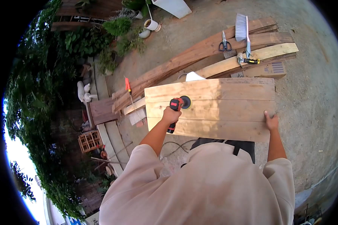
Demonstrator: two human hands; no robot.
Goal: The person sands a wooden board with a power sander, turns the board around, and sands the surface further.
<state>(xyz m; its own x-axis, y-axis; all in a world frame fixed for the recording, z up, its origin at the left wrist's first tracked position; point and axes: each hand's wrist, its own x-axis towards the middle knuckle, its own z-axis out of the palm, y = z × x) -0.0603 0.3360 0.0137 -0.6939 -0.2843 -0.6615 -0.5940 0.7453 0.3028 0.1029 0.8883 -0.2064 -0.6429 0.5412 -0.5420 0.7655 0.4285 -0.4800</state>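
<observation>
In front of me lies a wooden panel [236, 108] of several joined planks, patched with sunlight. My left hand [171, 115] is closed around the handle of a red and black cordless drill [175, 104]. A round sanding pad [185, 102] with a yellow rim is fitted to the drill and meets the panel's upper face, left of its middle. At the panel's right edge, my right hand [272, 121] grips the wood with the thumb on top. The other fingers of that hand are mostly hidden.
Beyond the panel, long boards [199, 52] lie on the concrete with scissors [224, 42], a brush [242, 30] and a yellow-black handled tool [249, 60]. A cardboard box [270, 70] is beside them. An orange-handled tool [128, 85] stands left. Plants [118, 27] line the far left.
</observation>
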